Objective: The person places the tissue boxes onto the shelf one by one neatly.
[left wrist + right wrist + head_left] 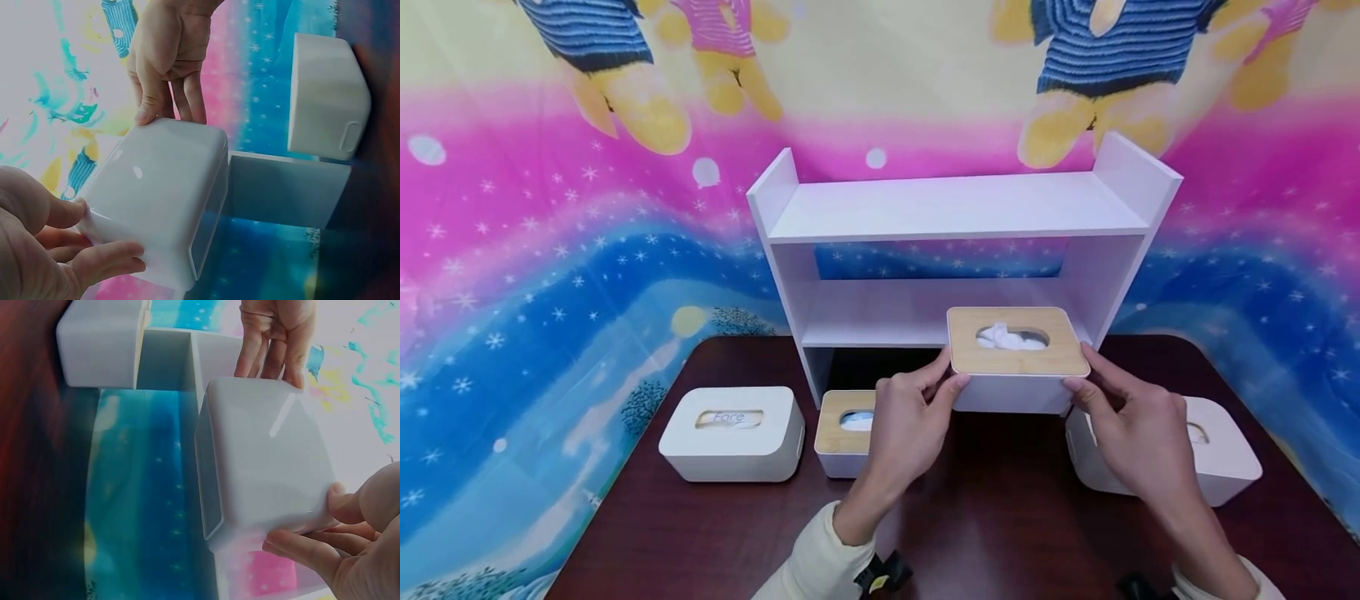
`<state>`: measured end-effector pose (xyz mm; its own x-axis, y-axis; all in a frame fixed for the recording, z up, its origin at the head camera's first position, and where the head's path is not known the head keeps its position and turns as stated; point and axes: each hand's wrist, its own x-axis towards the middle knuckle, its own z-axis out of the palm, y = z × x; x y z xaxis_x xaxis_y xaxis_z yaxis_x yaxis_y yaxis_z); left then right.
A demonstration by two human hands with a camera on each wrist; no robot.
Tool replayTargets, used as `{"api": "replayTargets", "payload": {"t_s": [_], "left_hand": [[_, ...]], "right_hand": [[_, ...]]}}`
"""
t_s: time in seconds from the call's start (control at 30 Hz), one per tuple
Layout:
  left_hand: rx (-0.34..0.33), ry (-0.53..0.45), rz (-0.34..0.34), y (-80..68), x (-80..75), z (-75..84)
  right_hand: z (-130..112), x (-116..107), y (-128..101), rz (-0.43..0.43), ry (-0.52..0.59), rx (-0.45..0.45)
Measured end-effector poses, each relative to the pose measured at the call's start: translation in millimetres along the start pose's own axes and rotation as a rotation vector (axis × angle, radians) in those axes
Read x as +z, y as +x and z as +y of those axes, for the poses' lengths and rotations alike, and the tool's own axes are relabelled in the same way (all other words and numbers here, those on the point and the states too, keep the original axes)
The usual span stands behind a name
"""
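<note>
Dark table: 3 tissue boxes, white shelf.

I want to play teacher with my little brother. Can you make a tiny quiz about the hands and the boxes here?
1. True or false: the tissue box with the wooden lid is held by both the left hand and the right hand.
2. How many tissue boxes rest on the table?
3. The white shelf top holds: A) nothing B) a cup.

Key: 1 true; 2 three; 3 A.
</note>
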<state>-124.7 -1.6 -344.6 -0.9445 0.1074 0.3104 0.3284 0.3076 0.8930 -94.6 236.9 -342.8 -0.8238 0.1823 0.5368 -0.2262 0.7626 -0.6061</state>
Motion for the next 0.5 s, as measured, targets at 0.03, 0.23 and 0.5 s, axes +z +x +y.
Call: {"api": "replayTargets", "payload": {"t_s": [0.03, 0.23, 0.5], "left_hand": [[0.003, 0.000, 0.001, 1.1, -0.3, 2.1], [0.042, -0.002, 0.038, 8.2, 0.5, 12.3], [0.113, -0.026, 0.110, 30.5, 12.3, 12.2]], "right_hand": [[-1, -1, 2, 0.003, -0.004, 0.002], [-4, -9, 12, 0.008, -0.016, 0.038], [0, -11, 34, 0.031, 0.068, 0.090]]}}
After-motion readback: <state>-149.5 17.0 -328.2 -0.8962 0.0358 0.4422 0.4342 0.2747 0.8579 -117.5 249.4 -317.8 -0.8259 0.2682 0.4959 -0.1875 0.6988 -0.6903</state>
